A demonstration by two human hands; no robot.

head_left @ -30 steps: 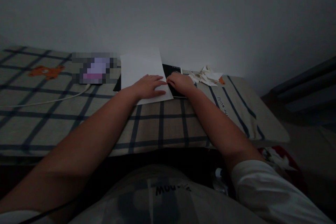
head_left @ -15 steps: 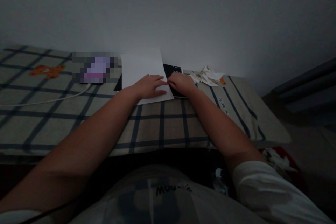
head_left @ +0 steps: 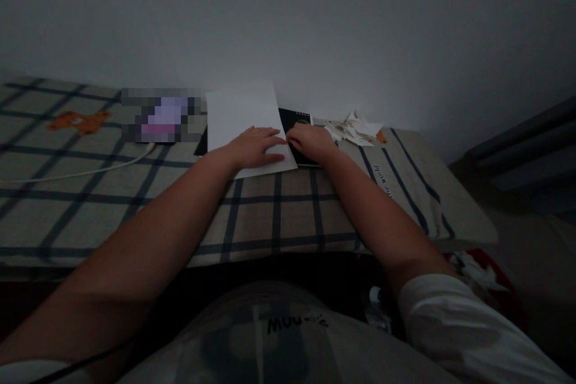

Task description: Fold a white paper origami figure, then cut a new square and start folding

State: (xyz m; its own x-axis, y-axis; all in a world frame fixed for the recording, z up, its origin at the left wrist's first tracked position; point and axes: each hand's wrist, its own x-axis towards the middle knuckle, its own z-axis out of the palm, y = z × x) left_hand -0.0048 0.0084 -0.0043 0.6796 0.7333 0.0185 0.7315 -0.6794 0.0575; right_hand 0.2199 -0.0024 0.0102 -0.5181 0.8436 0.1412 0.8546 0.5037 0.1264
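A white sheet of paper [head_left: 240, 111] lies over a black notebook-like item [head_left: 294, 117], whose dark edges show at both sides. My left hand [head_left: 256, 147] rests on the paper's lower right part, fingers spread and stretched to the right. Beside it, my right hand [head_left: 310, 143] has its fingers curled together at the paper's right edge, pinching it. That hand's palm covers much of the black item. Crumpled white paper scraps [head_left: 355, 130] lie just to the right of it.
A checked cloth [head_left: 297, 216] covers the table against the wall. To the left are a phone [head_left: 162, 117] with a white cable [head_left: 112, 167] and an orange bear-shaped piece [head_left: 80, 122]. Below right stands a red bin [head_left: 506, 276] of paper scraps, and a plastic bottle [head_left: 377, 311] is below the table.
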